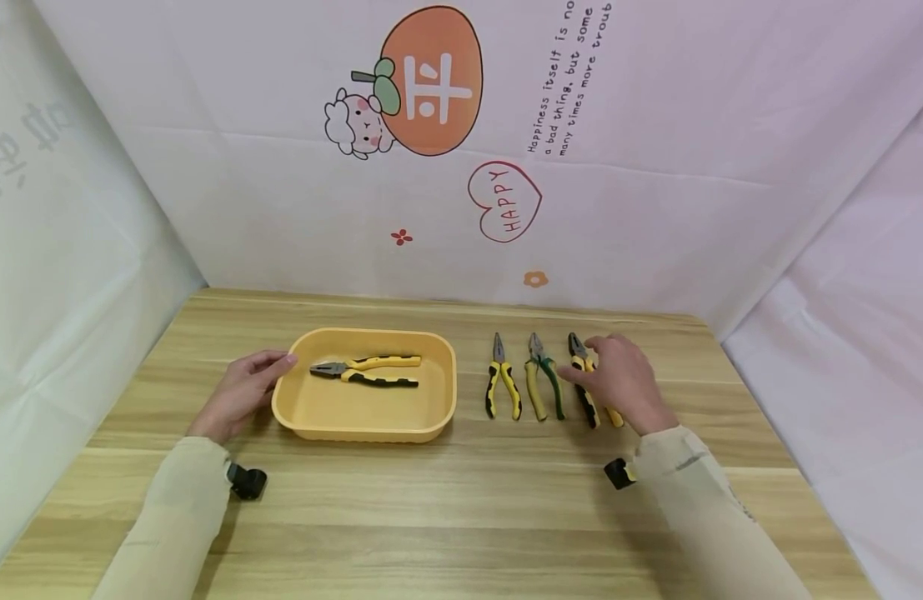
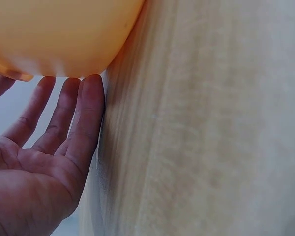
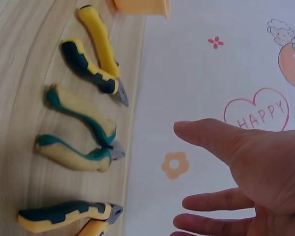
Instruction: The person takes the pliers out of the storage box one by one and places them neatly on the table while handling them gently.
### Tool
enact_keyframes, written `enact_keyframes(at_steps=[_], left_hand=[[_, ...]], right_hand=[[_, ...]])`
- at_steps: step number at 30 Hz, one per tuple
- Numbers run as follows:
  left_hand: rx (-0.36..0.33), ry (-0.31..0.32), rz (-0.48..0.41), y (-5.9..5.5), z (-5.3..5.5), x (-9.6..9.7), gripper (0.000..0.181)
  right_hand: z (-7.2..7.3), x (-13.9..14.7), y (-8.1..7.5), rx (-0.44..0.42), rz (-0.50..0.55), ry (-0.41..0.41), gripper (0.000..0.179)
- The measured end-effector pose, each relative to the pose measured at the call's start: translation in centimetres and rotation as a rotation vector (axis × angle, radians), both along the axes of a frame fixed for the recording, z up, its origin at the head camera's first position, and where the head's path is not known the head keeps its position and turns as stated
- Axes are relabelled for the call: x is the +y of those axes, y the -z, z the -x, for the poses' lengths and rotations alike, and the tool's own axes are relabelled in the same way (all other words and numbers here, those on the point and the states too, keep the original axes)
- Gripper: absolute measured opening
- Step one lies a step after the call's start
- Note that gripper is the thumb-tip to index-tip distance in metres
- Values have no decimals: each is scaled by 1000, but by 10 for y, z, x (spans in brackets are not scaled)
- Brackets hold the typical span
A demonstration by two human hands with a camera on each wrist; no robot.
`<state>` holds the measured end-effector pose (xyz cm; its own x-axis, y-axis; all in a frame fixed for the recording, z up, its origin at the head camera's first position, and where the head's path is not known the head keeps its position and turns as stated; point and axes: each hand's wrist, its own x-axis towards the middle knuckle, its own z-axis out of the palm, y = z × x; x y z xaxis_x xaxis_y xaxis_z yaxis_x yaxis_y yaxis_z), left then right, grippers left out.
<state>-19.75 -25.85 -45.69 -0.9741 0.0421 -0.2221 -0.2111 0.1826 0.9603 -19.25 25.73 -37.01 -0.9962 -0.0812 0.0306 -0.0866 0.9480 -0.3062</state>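
Note:
My left hand [image 1: 239,393] holds the left rim of a yellow plastic tray [image 1: 363,435]; in the left wrist view its fingertips [image 2: 92,88] touch the outer wall, with the thumb at the rim. Inside the tray lies a pair of yellow-and-black combination pliers [image 1: 378,379]. Over the rightmost yellow-and-black pliers [image 1: 584,392] hovers my right hand [image 1: 622,379], fingers spread and nothing in it; it partly hides them in the head view. To its left lie green-and-tan-handled pliers [image 1: 534,358] and yellow-and-black long-nose pliers [image 1: 499,362].
Everything stands on a wood-grain table [image 1: 431,533]. A white printed cloth [image 1: 641,225] rises behind the table's back edge, and similar cloth hangs at both sides. The three loose pliers form a row right of the tray, jaws toward the back.

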Motion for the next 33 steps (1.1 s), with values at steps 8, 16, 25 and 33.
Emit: enact_keyframes(at_steps=[8,16,25,33], left_hand=[[1,0,0,-1,-1,0,72],[2,3,13,-1,-1,1,72],[-1,6,43,0,2,1,71],[5,3,58,-3,-1,2,71]], right_hand=[[0,-17,-6,-7,16,-79,71],[4,-39,-12,-13,36,-133,71],[8,-59,-16,27,50,-202,70],[7,-78,-14,39,94,-255,67]])
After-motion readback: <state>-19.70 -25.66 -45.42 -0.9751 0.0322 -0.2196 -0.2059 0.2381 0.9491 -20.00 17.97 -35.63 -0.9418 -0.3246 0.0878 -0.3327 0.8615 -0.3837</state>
